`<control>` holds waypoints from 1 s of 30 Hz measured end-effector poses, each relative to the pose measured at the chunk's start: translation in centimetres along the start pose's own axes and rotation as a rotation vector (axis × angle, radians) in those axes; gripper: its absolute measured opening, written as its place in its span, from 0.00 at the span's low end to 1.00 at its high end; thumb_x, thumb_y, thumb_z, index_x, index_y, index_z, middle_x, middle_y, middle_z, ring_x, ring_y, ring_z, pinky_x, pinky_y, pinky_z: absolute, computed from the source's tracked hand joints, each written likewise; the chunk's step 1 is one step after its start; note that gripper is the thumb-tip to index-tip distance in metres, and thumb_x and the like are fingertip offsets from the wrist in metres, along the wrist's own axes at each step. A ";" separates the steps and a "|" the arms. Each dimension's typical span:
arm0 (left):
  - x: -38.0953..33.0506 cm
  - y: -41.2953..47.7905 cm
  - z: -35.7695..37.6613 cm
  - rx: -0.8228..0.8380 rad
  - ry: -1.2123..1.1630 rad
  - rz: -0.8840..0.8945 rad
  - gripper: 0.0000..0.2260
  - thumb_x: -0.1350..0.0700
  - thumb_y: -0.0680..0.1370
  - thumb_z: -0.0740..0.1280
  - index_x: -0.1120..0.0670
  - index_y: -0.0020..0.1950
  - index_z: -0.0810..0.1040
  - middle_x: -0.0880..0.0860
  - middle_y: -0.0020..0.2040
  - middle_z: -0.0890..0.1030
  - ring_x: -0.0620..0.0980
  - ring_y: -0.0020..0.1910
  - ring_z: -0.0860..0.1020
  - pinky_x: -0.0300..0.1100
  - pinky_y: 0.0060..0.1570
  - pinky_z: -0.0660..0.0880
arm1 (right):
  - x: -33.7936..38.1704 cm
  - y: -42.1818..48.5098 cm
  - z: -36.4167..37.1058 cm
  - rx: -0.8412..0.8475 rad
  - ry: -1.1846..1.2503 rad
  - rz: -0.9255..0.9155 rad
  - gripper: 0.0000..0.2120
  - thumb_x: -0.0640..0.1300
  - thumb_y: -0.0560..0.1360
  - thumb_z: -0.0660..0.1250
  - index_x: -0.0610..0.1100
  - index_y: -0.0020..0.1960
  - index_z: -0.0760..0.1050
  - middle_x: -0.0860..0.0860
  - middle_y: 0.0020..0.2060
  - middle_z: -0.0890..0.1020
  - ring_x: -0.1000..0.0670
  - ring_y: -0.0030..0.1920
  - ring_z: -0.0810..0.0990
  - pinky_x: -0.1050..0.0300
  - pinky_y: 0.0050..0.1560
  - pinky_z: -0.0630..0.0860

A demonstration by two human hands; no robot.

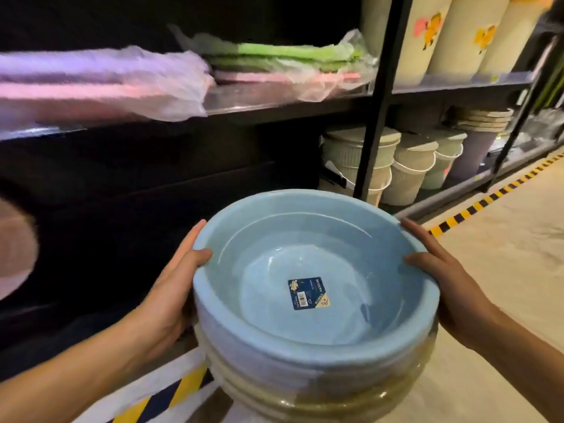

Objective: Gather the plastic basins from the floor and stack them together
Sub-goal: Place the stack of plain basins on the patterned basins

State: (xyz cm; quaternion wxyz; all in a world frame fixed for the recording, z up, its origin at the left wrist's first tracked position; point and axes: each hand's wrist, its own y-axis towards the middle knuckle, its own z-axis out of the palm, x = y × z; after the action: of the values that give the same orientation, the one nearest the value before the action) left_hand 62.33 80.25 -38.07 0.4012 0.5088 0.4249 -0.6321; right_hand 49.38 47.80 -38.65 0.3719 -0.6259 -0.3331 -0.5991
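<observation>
Pale blue top basin (305, 270) with dark-blue label (308, 293) — yellow-and-black striped floor tape (488, 198), cream buckets (406, 175).

1. Dark lower shelf bay (152, 193) ahead-left stood open under the black shelf board (274, 109).
2. Black metal upright post (377, 117) closed that bay's right side. Cream ribbed lidded buckets (406, 175) filled the next bay.
3. Plastic-wrapped pink and green basins (274, 65) occupied the board's top.
4. Beige floor (503, 254) lay open right of the blue-topped stack of plastic basins (305, 270).

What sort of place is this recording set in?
Probably a housewares shop aisle or stockroom: black shelving holds stacked lidded bins and plastic-wrapped basins, the blue basin carries a barcode label, and hazard tape edges the floor.
</observation>
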 end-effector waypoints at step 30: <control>-1.2 12.7 -30.8 -0.612 -0.136 0.145 0.20 0.53 0.77 0.64 0.41 0.68 0.77 0.51 0.60 0.84 0.54 0.58 0.83 0.53 0.60 0.79 | -2.3 22.5 40.5 0.495 -0.023 -0.113 0.26 0.41 0.80 0.62 0.59 0.75 0.67 0.53 0.62 0.79 0.53 0.56 0.81 0.59 0.47 0.78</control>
State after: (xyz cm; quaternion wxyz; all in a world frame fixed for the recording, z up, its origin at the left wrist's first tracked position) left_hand 83.76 105.45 -42.28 0.6072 0.3499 0.5302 -0.4773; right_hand 89.00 71.62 -42.66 0.4759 -0.5031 -0.5083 -0.5119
